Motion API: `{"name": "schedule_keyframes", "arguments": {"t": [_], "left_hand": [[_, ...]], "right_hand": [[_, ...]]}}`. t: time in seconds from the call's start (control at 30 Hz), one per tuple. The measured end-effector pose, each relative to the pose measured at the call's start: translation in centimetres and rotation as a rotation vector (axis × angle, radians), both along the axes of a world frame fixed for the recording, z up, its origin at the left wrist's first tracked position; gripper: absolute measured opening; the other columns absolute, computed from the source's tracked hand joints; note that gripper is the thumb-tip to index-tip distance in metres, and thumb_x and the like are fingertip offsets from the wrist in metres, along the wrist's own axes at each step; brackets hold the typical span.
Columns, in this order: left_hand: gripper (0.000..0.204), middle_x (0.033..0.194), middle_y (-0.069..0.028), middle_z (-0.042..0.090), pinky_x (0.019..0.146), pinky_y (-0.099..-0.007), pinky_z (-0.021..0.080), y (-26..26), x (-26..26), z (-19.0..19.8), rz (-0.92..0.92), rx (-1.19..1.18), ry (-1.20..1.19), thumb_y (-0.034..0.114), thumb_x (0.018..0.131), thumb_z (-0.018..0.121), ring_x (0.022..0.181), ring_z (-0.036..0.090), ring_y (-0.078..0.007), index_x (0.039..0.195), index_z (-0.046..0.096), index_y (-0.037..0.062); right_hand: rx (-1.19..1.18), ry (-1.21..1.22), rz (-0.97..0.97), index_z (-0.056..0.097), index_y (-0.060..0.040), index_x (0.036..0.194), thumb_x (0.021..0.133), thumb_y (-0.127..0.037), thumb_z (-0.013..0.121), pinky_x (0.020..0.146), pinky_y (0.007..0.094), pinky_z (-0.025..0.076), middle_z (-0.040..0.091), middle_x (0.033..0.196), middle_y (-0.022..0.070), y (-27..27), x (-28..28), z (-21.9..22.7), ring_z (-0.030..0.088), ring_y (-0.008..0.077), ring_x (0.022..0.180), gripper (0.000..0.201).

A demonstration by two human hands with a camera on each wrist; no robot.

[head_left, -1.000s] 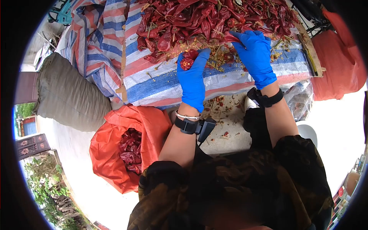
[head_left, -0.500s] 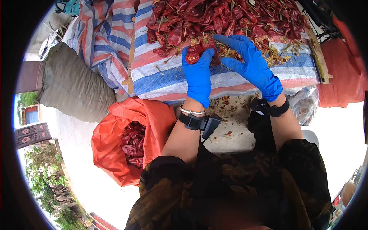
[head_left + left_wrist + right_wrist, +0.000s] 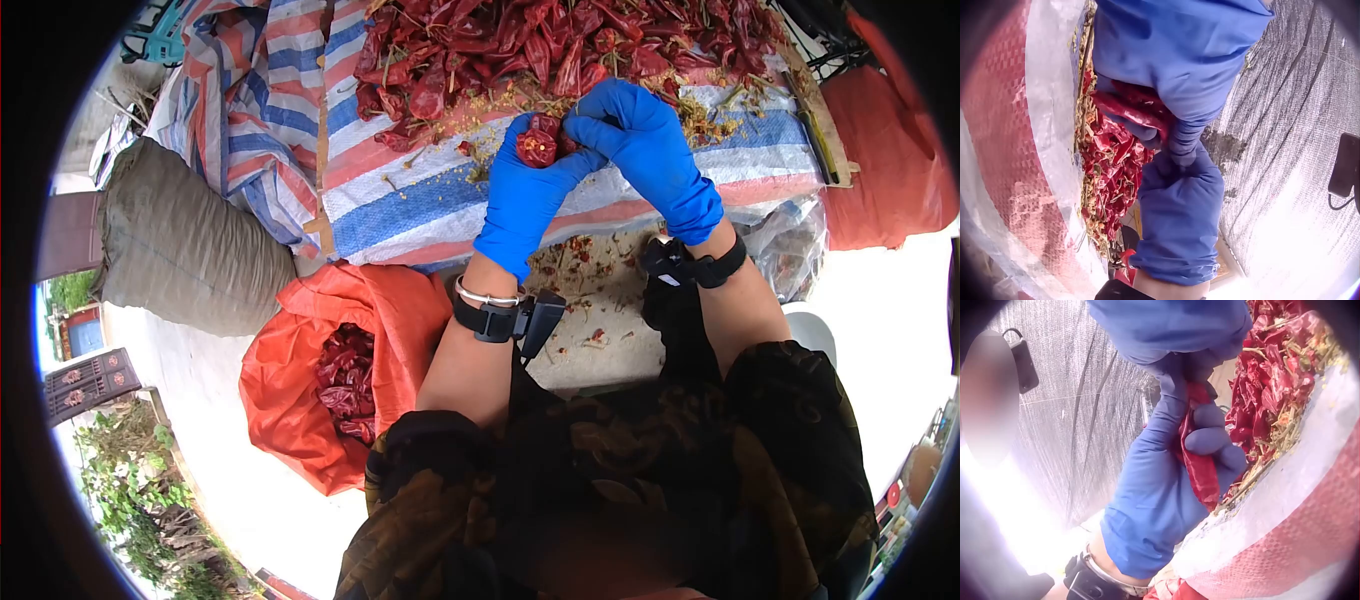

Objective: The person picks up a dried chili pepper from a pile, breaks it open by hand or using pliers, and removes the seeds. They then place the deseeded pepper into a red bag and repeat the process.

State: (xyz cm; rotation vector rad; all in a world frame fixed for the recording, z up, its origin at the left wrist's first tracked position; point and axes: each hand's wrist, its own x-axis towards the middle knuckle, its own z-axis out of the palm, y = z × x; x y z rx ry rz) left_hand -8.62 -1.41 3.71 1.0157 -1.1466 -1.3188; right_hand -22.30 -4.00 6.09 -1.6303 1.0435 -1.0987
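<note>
My blue-gloved left hand point(image 3: 530, 205) holds dried red chili peppers point(image 3: 537, 150), their ends showing above the curled fingers. In the right wrist view, a long wrinkled chili point(image 3: 1200, 475) lies across the left palm under its fingers. My right hand point(image 3: 645, 150), also gloved in blue, meets the left thumb with bent fingers, pinching at the chili's upper end. Its fingertips are mostly hidden there. Both hands are above the near edge of the striped sheet point(image 3: 400, 215), in front of a heap of dried chilies point(image 3: 520, 45).
Stems and yellow seeds point(image 3: 710, 125) litter the sheet. An open orange sack point(image 3: 270, 400) with chilies inside stands on the floor at left, near a full grey-brown sack point(image 3: 190, 245). A red sack point(image 3: 880, 160) and a black-and-yellow tool point(image 3: 818, 140) are at right.
My right hand has come from the heap with a chili to my left hand. Its fingers, spread half a second ago, are now bent against the left thumb.
</note>
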Motion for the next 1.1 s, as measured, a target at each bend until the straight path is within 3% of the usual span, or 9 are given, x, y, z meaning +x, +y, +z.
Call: {"name": "schedule_keyframes", "arguments": {"t": [0.13, 0.3, 0.5, 0.63, 0.7, 0.8, 0.9, 0.97, 1.1], "left_hand": [[0.019, 0.063, -0.0013, 0.055, 0.042, -0.0214, 0.037, 0.3, 0.1, 0.3, 0.030, 0.073, 0.009, 0.012, 0.070, 0.070, 0.050, 0.048, -0.0076, 0.079, 0.054, 0.0058], [0.019, 0.064, -0.0017, 0.056, 0.042, -0.0209, 0.037, 0.6, 0.3, 0.2, 0.037, 0.036, 0.029, 0.012, 0.072, 0.069, 0.051, 0.049, -0.0079, 0.082, 0.054, 0.0055], [0.025, 0.073, 0.0004, 0.059, 0.051, -0.0196, 0.040, 1.0, 0.1, 0.7, 0.037, 0.057, 0.218, 0.012, 0.070, 0.072, 0.058, 0.050, -0.0055, 0.089, 0.057, 0.0057], [0.027, 0.082, -0.0033, 0.062, 0.058, -0.0196, 0.044, 0.4, 0.2, 0.1, 0.075, 0.115, 0.098, 0.010, 0.070, 0.071, 0.068, 0.055, -0.0065, 0.093, 0.056, 0.0044], [0.028, 0.085, -0.0045, 0.063, 0.059, -0.0195, 0.044, 0.0, -0.1, -0.2, 0.090, 0.143, 0.017, 0.009, 0.071, 0.070, 0.070, 0.056, -0.0067, 0.094, 0.056, 0.0042], [0.027, 0.080, -0.0016, 0.061, 0.056, -0.0199, 0.043, -0.2, -0.6, -0.1, 0.109, -0.014, 0.039, 0.009, 0.070, 0.071, 0.065, 0.054, -0.0058, 0.091, 0.055, 0.0044], [0.022, 0.071, 0.0012, 0.057, 0.048, -0.0193, 0.038, -0.2, -0.6, 0.8, 0.069, 0.048, -0.010, 0.011, 0.072, 0.069, 0.055, 0.047, -0.0047, 0.088, 0.056, 0.0046], [0.015, 0.058, 0.0006, 0.051, 0.044, -0.0201, 0.031, -0.5, -0.1, 1.2, -0.112, 0.149, 0.038, 0.016, 0.076, 0.065, 0.048, 0.041, -0.0059, 0.082, 0.055, 0.0065], [0.013, 0.058, 0.0001, 0.049, 0.043, -0.0202, 0.028, -0.7, -0.2, 0.8, -0.154, 0.151, 0.194, 0.014, 0.075, 0.064, 0.048, 0.040, -0.0064, 0.079, 0.055, 0.0047]], "right_hand": [[0.170, -0.306, -0.038, 0.059, -0.0003, 0.078, 0.076, -0.009, 0.061, 0.060, 0.0255, 0.046, 0.059, 0.071, 0.0037, 0.0, 0.5, -0.8, 0.055, 0.0119, 0.064, 0.009], [0.588, -0.867, 0.195, 0.058, -0.0017, 0.087, 0.079, -0.009, 0.055, 0.058, 0.0292, 0.047, 0.059, 0.076, 0.0048, -0.2, 0.6, -2.1, 0.056, 0.0149, 0.062, 0.011], [0.914, -1.103, 0.206, 0.058, -0.0030, 0.090, 0.083, -0.011, 0.051, 0.057, 0.0275, 0.046, 0.056, 0.072, 0.0032, -0.2, 0.9, -2.7, 0.053, 0.0130, 0.059, 0.013], [0.682, -1.036, 0.003, 0.059, -0.0042, 0.087, 0.082, -0.010, 0.053, 0.054, 0.0223, 0.042, 0.054, 0.068, -0.0001, 0.4, 1.3, -2.3, 0.049, 0.0097, 0.056, 0.010], [0.411, -0.697, -0.174, 0.060, -0.0056, 0.082, 0.080, -0.009, 0.057, 0.052, 0.0187, 0.036, 0.053, 0.066, -0.0025, 0.6, 1.1, -1.5, 0.044, 0.0062, 0.055, 0.005], [0.497, -0.853, -0.177, 0.059, -0.0066, 0.078, 0.078, -0.008, 0.060, 0.050, 0.0180, 0.032, 0.051, 0.064, -0.0032, 0.3, 0.8, -1.6, 0.041, 0.0046, 0.054, 0.002], [0.551, -0.923, -0.166, 0.058, -0.0068, 0.077, 0.078, -0.009, 0.060, 0.050, 0.0186, 0.033, 0.051, 0.064, -0.0030, 0.3, 0.7, -1.9, 0.042, 0.0052, 0.054, 0.003], [0.546, -0.927, -0.111, 0.058, -0.0069, 0.081, 0.080, -0.009, 0.057, 0.052, 0.0190, 0.036, 0.053, 0.068, -0.0023, 0.2, 0.2, -2.5, 0.044, 0.0059, 0.057, 0.003], [0.610, -0.958, -0.151, 0.058, -0.0080, 0.079, 0.078, -0.009, 0.060, 0.051, 0.0199, 0.034, 0.050, 0.064, -0.0026, 0.7, 0.5, -1.0, 0.044, 0.0070, 0.054, 0.002]]}}
